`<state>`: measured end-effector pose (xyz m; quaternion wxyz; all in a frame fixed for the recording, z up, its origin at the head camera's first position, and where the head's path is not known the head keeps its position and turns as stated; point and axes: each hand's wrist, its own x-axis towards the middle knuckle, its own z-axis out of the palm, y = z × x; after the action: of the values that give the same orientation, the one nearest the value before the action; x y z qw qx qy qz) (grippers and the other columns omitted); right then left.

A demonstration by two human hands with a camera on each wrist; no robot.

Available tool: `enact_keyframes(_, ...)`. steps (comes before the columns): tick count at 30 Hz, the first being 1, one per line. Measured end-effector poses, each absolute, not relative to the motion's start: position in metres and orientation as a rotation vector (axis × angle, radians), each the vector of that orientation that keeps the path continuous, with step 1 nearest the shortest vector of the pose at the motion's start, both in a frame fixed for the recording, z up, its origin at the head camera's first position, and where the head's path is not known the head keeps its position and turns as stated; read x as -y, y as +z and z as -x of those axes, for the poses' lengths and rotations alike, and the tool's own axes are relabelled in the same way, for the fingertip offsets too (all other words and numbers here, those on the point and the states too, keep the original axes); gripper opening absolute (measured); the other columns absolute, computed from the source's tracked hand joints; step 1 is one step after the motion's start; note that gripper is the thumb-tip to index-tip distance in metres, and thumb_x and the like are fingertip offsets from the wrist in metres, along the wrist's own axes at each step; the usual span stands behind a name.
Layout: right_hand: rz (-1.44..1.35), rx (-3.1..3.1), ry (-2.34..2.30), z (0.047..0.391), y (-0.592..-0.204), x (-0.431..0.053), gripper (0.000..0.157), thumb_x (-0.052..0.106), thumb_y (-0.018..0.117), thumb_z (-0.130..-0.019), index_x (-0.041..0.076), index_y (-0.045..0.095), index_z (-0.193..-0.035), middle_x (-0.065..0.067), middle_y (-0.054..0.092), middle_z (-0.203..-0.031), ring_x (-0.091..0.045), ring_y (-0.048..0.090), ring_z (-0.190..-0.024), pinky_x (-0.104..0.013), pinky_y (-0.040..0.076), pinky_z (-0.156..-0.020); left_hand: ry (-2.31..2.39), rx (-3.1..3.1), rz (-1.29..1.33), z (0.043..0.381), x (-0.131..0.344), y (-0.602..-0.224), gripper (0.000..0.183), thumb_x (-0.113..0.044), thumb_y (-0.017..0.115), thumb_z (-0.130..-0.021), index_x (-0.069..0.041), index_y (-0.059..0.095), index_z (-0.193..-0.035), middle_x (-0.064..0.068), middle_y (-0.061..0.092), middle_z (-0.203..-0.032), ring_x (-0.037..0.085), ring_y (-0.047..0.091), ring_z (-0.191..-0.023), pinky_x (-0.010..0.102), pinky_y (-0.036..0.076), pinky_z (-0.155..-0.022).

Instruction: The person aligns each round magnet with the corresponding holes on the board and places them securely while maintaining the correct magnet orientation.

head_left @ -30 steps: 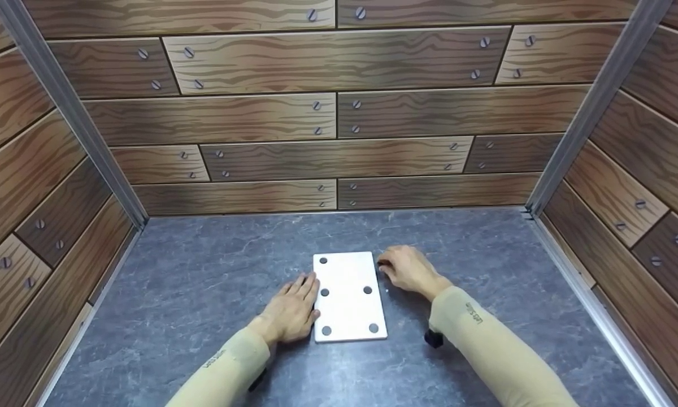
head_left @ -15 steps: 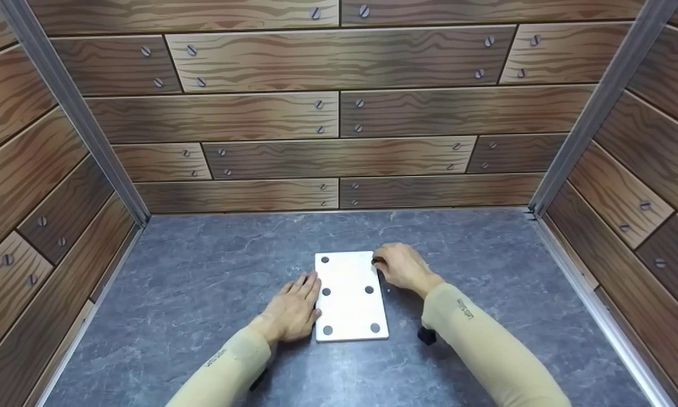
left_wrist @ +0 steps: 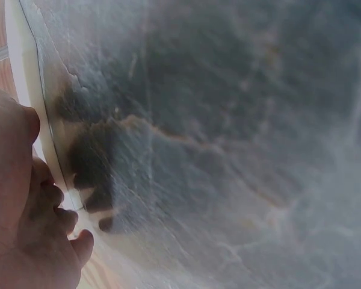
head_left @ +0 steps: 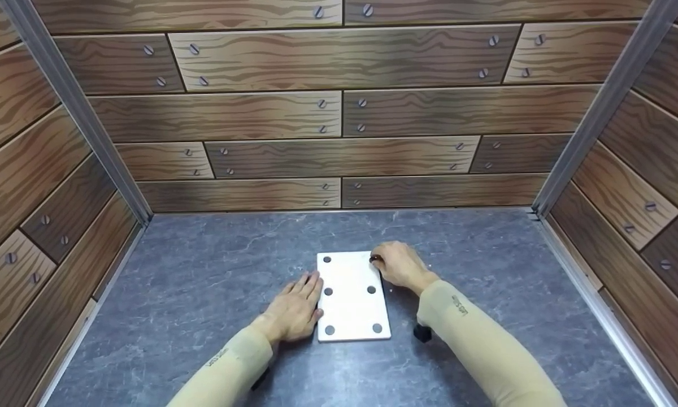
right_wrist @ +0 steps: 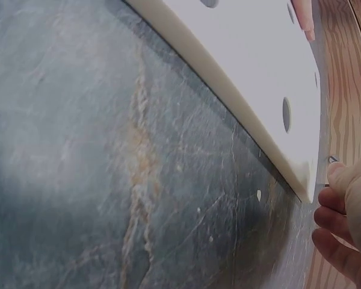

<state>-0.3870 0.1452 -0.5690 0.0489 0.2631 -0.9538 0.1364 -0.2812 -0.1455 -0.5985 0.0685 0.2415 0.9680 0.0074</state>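
Note:
A white rectangular plate [head_left: 350, 308] with several round holes lies flat on the grey marbled surface. My left hand [head_left: 295, 308] lies along its left edge, fingers straight and fingertips over the rim. In the left wrist view the fingers [left_wrist: 54, 198] reach along the pale plate edge. My right hand [head_left: 401, 264] is at the plate's far right corner, thumb and fingers pinching a small dark piece [head_left: 376, 259]. Only a dark tip of this piece [right_wrist: 333, 159] shows past the thumb in the right wrist view; its kind is hidden by the fingers.
Wood-print walls [head_left: 271, 158] with metal corner strips [head_left: 593, 102] enclose the marbled surface [head_left: 231, 243] at the back and both sides. A black wrist device [head_left: 422, 332] hangs under the right sleeve. Tiny pale specks lie beside the plate's right edge.
My right hand has moved left, bringing the small dark piece from beside the plate to over its far right corner. The left hand stays at the plate's left edge.

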Motion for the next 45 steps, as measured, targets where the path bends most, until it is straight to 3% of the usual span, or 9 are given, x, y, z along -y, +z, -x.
enact_keyframes(8,-0.818,2.892,0.419,0.392,-0.571,-0.143,0.014,0.013,0.075,-0.108,0.006,0.085,-0.115,-0.015,0.084,-0.109,-0.036,0.081,-0.102,-0.053,0.068,-0.091,0.038,-2.917,-0.742,0.281,0.145,-0.597,0.069,-0.038,0.039,-0.119,0.000,0.030,-0.176,0.017,0.029,-0.187,0.038,0.032,-0.174,0.056,0.036,-0.140)
enact_keyframes(29,-0.776,2.943,0.364,0.398,-0.570,-0.133,0.021,0.017,0.073,-0.111,0.004,0.083,-0.124,-0.016,0.082,-0.113,-0.035,0.080,-0.107,-0.052,0.068,-0.095,0.022,-2.916,-0.722,0.282,0.144,-0.602,0.070,-0.039,0.035,-0.120,-0.002,0.027,-0.178,0.016,0.026,-0.188,0.037,0.031,-0.175,0.055,0.037,-0.139)
enact_keyframes(37,-0.792,2.919,0.402,0.399,-0.573,-0.132,0.015,0.015,0.074,-0.109,0.006,0.084,-0.116,-0.015,0.081,-0.107,-0.033,0.079,-0.096,-0.050,0.067,-0.083,-0.005,-2.911,-0.713,0.282,0.145,-0.602,0.069,-0.041,0.034,-0.120,-0.004,0.026,-0.178,0.014,0.025,-0.189,0.035,0.030,-0.175,0.054,0.036,-0.140)
enact_keyframes(45,-0.790,2.916,0.363,0.401,-0.572,-0.129,0.015,0.016,0.075,-0.109,0.006,0.085,-0.115,-0.015,0.082,-0.109,-0.036,0.080,-0.103,-0.053,0.068,-0.094,0.004,-2.909,-0.712,0.282,0.146,-0.601,0.069,-0.040,0.034,-0.120,-0.003,0.026,-0.178,0.014,0.025,-0.189,0.036,0.029,-0.176,0.055,0.036,-0.140)
